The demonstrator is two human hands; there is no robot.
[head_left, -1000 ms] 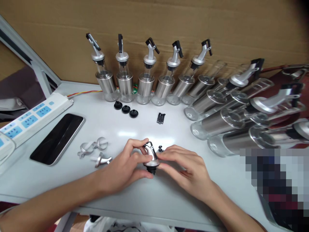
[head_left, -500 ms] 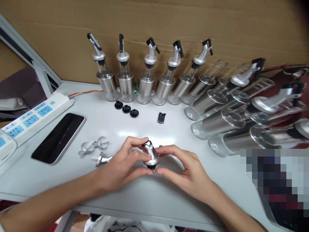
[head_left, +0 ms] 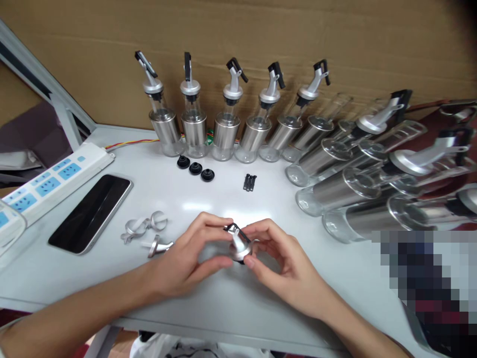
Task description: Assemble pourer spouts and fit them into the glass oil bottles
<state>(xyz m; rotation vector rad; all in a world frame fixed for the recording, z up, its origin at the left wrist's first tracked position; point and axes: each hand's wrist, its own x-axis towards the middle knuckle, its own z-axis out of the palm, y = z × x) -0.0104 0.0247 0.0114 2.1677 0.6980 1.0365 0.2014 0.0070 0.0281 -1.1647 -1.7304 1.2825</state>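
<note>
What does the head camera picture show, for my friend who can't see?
The left hand and right hand hold a small metal spout together just above a white table. Steel-and-glass bottles with the same spouts stand along the back and right. A phone and a power strip lie at the left.

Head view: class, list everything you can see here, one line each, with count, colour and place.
spout: one, silver with black flap, held at front centre
bottles: five in the back row, steel and glass, capped with spouts; more crowd the right, count unclear
plugs: three, black, before the back row
pins: small black bunch, mid-table
loose parts: a few, silver, left of the spout
phone: one, black, left
power strip: one, white and blue, far left
cardboard: brown, behind
table: one, pale grey
left hand: fingers on the spout's flap
right hand: fingers on the spout's base
</note>
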